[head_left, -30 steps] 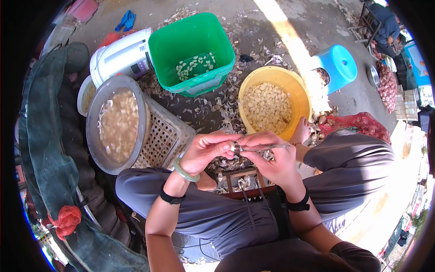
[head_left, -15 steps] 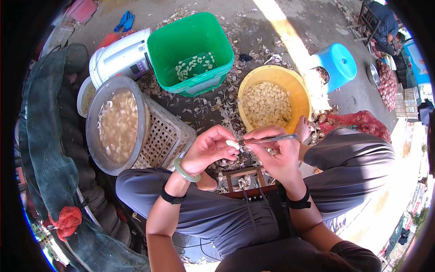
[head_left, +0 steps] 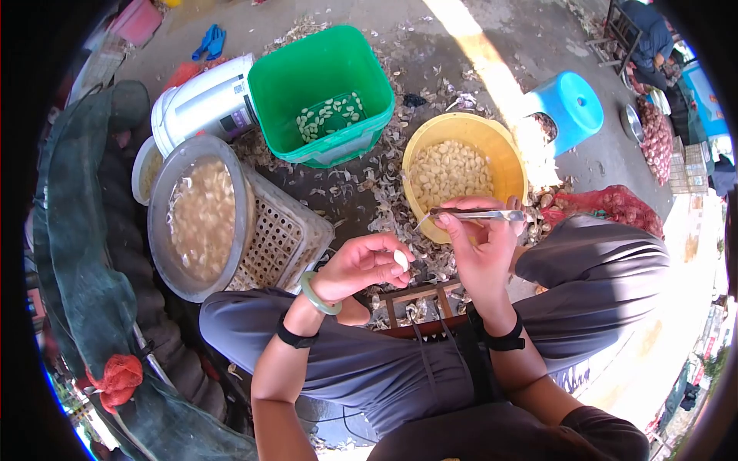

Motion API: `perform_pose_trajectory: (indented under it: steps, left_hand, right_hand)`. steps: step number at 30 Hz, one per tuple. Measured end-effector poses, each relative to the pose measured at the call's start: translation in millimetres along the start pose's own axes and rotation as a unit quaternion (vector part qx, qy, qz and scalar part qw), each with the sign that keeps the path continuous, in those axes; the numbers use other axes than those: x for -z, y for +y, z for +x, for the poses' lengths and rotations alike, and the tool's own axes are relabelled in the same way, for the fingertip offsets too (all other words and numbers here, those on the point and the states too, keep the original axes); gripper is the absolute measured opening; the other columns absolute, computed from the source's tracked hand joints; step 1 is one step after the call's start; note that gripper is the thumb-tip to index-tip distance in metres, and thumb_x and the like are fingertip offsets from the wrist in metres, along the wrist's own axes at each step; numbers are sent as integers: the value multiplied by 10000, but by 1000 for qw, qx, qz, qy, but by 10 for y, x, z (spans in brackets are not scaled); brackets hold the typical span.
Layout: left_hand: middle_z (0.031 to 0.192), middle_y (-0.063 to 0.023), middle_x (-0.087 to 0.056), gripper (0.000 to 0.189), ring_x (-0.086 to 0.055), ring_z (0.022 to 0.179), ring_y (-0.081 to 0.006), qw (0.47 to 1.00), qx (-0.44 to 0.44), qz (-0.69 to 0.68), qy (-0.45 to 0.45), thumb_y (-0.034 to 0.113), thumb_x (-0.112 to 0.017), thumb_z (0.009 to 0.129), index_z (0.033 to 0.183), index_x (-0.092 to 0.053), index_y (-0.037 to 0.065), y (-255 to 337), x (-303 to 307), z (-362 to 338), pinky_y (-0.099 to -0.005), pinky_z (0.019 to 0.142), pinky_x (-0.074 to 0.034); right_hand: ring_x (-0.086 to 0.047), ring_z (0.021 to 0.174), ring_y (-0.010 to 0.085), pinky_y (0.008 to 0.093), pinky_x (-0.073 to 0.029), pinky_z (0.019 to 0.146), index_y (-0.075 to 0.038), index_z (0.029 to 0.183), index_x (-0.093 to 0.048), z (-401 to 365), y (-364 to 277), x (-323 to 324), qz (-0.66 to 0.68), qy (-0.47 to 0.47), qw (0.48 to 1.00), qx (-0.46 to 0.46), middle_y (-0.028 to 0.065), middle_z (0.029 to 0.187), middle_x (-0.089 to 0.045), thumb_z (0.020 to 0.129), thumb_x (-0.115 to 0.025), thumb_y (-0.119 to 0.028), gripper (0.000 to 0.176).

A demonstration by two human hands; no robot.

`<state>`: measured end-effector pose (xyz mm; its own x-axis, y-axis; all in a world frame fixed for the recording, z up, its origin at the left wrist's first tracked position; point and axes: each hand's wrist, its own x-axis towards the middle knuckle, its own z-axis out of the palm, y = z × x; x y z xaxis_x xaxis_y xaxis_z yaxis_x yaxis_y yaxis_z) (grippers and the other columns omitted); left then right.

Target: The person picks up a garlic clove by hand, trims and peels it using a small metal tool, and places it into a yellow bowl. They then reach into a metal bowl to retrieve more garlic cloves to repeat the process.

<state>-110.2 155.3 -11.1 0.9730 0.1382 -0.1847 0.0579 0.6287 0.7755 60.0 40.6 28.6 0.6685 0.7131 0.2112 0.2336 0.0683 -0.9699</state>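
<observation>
Between the thumb and fingers of my left hand [head_left: 361,265] is a pale, smooth garlic clove [head_left: 400,260], held over the ground just in front of my lap. My right hand [head_left: 486,238], a little higher and to the right, is closed around a slim metal knife [head_left: 480,215]. The knife's narrow end points left, with a thin pale strip at its tip, and its shiny end sticks out to the right. Behind the right hand, the yellow tub [head_left: 415,150] holds many garlic cloves. Farther off, a green bucket [head_left: 307,73] has scattered white cloves on its bottom.
On the left, a grey basin [head_left: 157,230] of cloves in cloudy water rests by a plastic crate [head_left: 284,246]. A white bucket [head_left: 196,100] lies beside the green one. To the right are a blue stool [head_left: 573,115] and red net bags [head_left: 615,207]. Peeled skins litter the ground.
My hands have moved apart. The right has lifted the knife up and to the right, away from the clove; the left has dropped slightly, still pinching the clove.
</observation>
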Motion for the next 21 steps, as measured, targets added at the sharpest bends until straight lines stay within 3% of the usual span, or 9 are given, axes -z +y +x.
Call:
perform_pose_trajectory:
  steps: [2, 4, 8, 10, 12, 14, 18, 20, 21]
  left_hand:
    - [1161, -74, -578, 241, -602, 961, -147, 999, -30, -16, -9, 53, -577, 919, 1152, -548, 0, -51, 16, 18, -317, 858, -524]
    - [1143, -71, -587, 300, -583, 946, -106, 993, -82, 49, 71, 29, -575, 916, 1215, -574, 9, -90, 2, 71, -246, 826, -485]
    - [1077, -19, -548, 387, -565, 974, -94, 947, -149, 228, 172, -47, -545, 906, 1287, -539, 23, -224, -65, 393, -243, 863, -455]
    - [1454, -66, -347, 601, -344, 1340, -186, 969, -156, 179, 65, -44, -546, 893, 1439, -317, 56, -196, -244, 590, -322, 1057, -356]
    - [1542, -81, -189, 706, -190, 1413, -206, 942, -151, 298, 37, 28, -592, 880, 1476, -219, 86, -200, -431, 675, -379, 1108, -283]
    - [1548, -85, -174, 748, -180, 1418, -214, 934, -134, 329, 28, 97, -628, 867, 1485, -207, 120, -265, -461, 618, -403, 1104, -279]
    - [1357, -77, -475, 477, -447, 1260, -190, 961, -18, 245, 124, 103, -610, 895, 1342, -448, 63, -896, 162, 367, -347, 1042, -366]
    - [1320, -93, -513, 440, -500, 1210, -180, 986, -70, 111, 100, 86, -582, 918, 1329, -445, 7, -1057, 457, 392, -320, 1025, -389]
    - [1294, -84, -542, 413, -519, 1195, -172, 989, -53, 93, 97, 97, -561, 932, 1327, -457, 31, -1041, 565, 437, -320, 999, -414]
  right_hand:
    - [-674, 820, 222, 292, -567, 674, 33, 1012, -541, 49, 98, 99, -97, -43, 994, 19, 138, 952, -629, 806, -653, 36, 234]
    - [-653, 773, 305, 371, -533, 643, 17, 1010, -529, -122, 318, 207, -254, -252, 928, -98, 172, 915, -608, 788, -654, -21, 258]
    - [-623, 812, 352, 448, -504, 657, 13, 1036, -500, -882, 565, 281, -304, -348, 885, -62, 172, 881, -599, 783, -661, -152, 342]
    - [-619, 845, 361, 461, -506, 668, 18, 1087, -486, -1049, 600, 259, -329, -434, 836, -71, 179, 902, -603, 785, -661, -208, 416]
    - [-619, 849, 364, 461, -509, 670, 16, 1098, -485, -1015, 564, 124, -329, -430, 840, -43, 181, 911, -606, 780, -665, -216, 434]
    - [-620, 854, 366, 460, -511, 671, 13, 1110, -485, -1003, 529, 61, -332, -424, 842, -13, 184, 920, -608, 774, -669, -225, 452]
    - [-622, 867, 383, 475, -504, 701, -4, 1120, -487, -985, 755, 95, -328, -488, 807, -51, 201, 948, -618, 766, -676, -241, 466]
    - [-616, 901, 400, 485, -490, 757, 2, 1103, -498, -913, 799, 87, -335, -559, 751, -104, 228, 997, -615, 770, -682, -253, 459]
    - [-610, 923, 406, 483, -482, 783, 14, 1092, -503, -988, 932, 112, -309, -536, 782, -80, 246, 1015, -608, 763, -694, -269, 475]
